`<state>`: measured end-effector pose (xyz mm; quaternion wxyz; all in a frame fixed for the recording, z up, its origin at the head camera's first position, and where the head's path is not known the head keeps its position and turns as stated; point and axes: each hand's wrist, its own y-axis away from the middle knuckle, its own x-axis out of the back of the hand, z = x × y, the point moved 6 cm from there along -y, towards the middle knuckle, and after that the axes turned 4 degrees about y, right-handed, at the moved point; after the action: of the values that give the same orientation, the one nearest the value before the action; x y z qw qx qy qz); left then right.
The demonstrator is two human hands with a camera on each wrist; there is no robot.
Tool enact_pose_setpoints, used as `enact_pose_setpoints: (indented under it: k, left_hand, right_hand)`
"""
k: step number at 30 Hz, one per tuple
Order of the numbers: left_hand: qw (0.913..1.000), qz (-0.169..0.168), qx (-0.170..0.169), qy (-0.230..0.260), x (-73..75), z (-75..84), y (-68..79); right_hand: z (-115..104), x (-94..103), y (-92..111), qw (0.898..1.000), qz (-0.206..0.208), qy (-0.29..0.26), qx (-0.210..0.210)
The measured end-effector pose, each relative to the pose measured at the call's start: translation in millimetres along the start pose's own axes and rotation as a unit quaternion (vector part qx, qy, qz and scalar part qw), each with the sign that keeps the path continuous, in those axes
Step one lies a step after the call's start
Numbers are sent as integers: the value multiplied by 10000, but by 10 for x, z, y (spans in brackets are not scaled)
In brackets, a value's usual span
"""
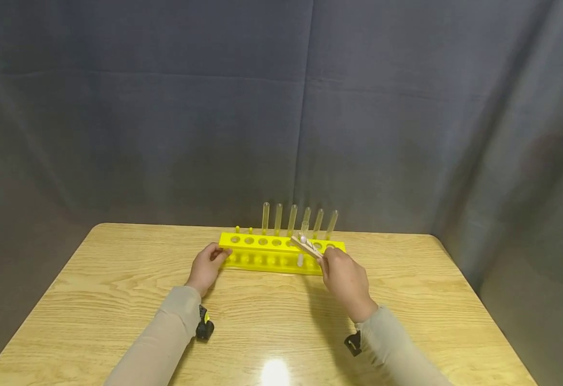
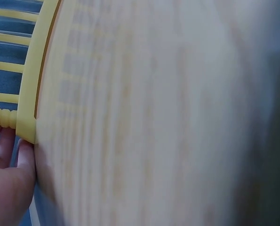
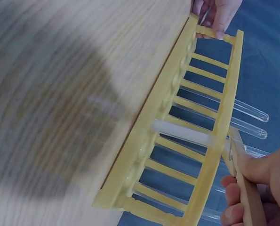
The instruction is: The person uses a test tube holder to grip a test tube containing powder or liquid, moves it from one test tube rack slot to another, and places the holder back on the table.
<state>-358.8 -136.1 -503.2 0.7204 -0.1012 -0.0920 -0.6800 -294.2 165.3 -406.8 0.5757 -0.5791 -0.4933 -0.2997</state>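
A yellow test tube rack (image 1: 272,249) stands toward the back of the wooden table. My left hand (image 1: 207,268) holds its left end, with fingers around the end post in the left wrist view. In my right hand (image 1: 346,276) is a wooden test tube clamp (image 3: 252,202), gripped by its handle, its jaws around the upper part of a test tube (image 3: 182,133). That tube passes down through a hole in the rack's top, right of the middle. Its lower part looks white, and its bottom end is at the rack's base.
Several clear test tubes (image 1: 265,217) stand on pegs along the rack's back side. Two bare yellow pegs (image 1: 237,229) show at the back left. Behind the table (image 1: 117,279) hangs a dark grey curtain (image 1: 190,134).
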Motion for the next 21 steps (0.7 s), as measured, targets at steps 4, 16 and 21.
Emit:
enact_pose_setpoints:
  k: [4, 16, 21]
  left_hand:
    - [10000, 46, 0, -16, 0, -6, -1]
    - [10000, 61, 61, -46, 2, -3, 3]
    - [10000, 67, 55, -48, 3, 2, 0]
  right_hand:
    - [16, -27, 19, 10000, 13, 14, 15]
    - [41, -60, 42, 9998, 159, -72, -41]
    - [58, -85, 51, 9997, 167, -147, -108]
